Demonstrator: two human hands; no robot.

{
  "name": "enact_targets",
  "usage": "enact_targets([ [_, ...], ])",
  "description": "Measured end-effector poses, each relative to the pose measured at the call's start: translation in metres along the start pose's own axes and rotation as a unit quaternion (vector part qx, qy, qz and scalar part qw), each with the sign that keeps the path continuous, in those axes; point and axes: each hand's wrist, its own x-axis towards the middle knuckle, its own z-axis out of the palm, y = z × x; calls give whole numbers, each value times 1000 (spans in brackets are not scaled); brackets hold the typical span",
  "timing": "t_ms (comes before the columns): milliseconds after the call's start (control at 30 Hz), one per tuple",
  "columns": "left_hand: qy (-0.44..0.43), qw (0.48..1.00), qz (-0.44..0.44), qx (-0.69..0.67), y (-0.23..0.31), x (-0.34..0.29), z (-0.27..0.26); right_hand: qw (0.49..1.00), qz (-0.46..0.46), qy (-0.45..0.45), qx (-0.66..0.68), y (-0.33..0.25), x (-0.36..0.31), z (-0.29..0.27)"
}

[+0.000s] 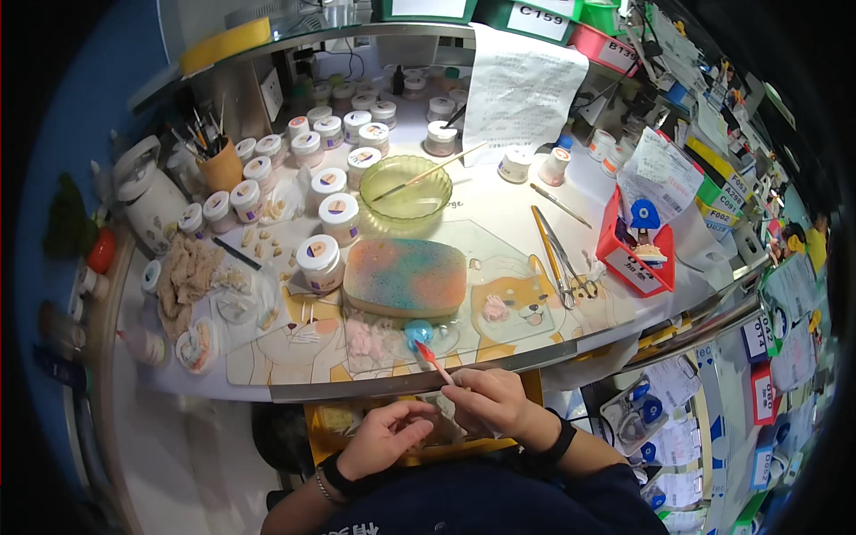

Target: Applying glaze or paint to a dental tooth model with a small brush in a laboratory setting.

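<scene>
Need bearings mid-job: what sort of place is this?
Probably a dental lab: round white-lidded jars, a brown cylindrical brush cup, an apparent pale dental model in a red tray.

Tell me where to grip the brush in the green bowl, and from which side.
Best pinch the brush by its pale handle end, which juts past the upper-right rim of the bowl, coming from the right. The thin shaft slants, its dark tip toward the bowl's left, and a jar stands behind the handle.

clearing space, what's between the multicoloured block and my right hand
Head view: a round blue item, then the red-tipped tool your right hand holds over the desk edge.
</scene>
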Motion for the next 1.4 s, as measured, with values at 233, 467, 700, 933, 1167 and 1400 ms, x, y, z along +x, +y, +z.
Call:
enact_targets([
  [233,-35,968,6,-250,-5,16,14,999,-33,-4,1,-7,-2,-6],
  [467,35,941,68,-330,-8,11,20,986,67,-118,96,-21,25,-31],
  [700,72,930,227,-281,-9,-6,1,936,310,-62,156,120,108,-85],
  [933,74,976,165,-120,-1,-17,-4,727,591,-1,349,229,149,-43],
  [1167,30,987,113,-111,7,-15,-2,847,402,-20,348,215,160,-17],
  [1400,6,986,142,-82,5,-3,8,805,395,-11,442,193,155,-32],
])
